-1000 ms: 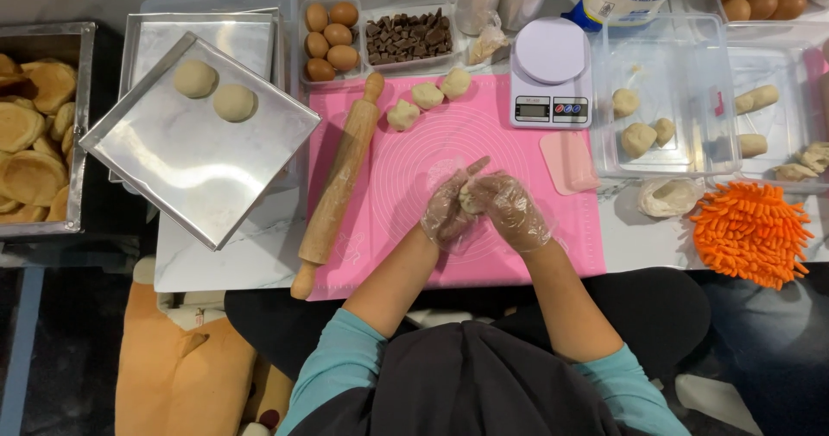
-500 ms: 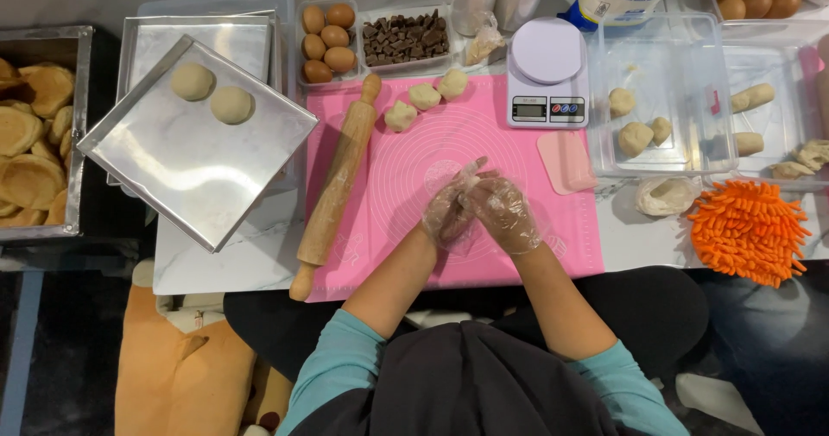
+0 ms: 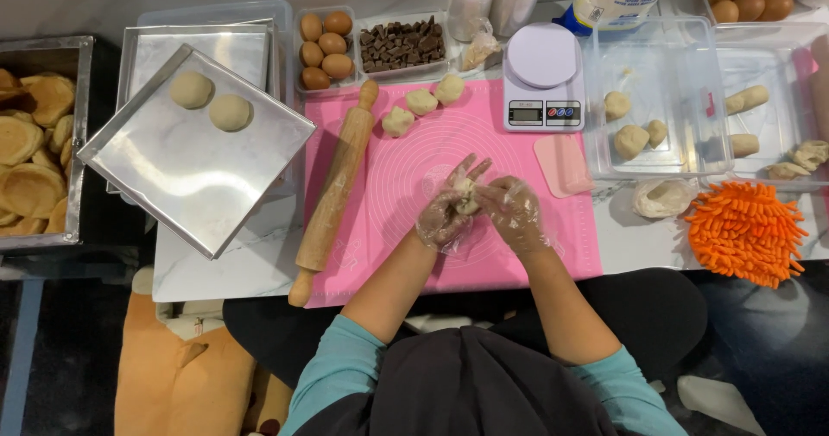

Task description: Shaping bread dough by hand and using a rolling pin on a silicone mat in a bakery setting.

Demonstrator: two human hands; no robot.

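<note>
My fingers (image 3: 471, 173) are in thin clear plastic gloves and they close around a small dough piece (image 3: 467, 196), which I hold between both hands above the middle of the pink mat (image 3: 406, 155). My left hand (image 3: 446, 214) cups the dough from below with the fingers bent upward, and my right hand (image 3: 515, 214) presses on it from the side, so both hands grip the same piece. Only a small part of the dough shows between the gloves.

On the far part of the mat three more dough portions (image 3: 421, 102) lie in a short row. A wooden rolling pin (image 3: 334, 192) lies at the left edge of the mat, slanted. Left of it a metal tray (image 3: 186, 177) carries two round dough balls (image 3: 211, 101). Behind the mat I see a box of brown eggs (image 3: 321, 41), a box of chocolate pieces (image 3: 401, 46) and a white kitchen scale (image 3: 542, 73). An orange fluffy cloth (image 3: 747, 229) rests on the table (image 3: 233, 268) at the right.
</note>
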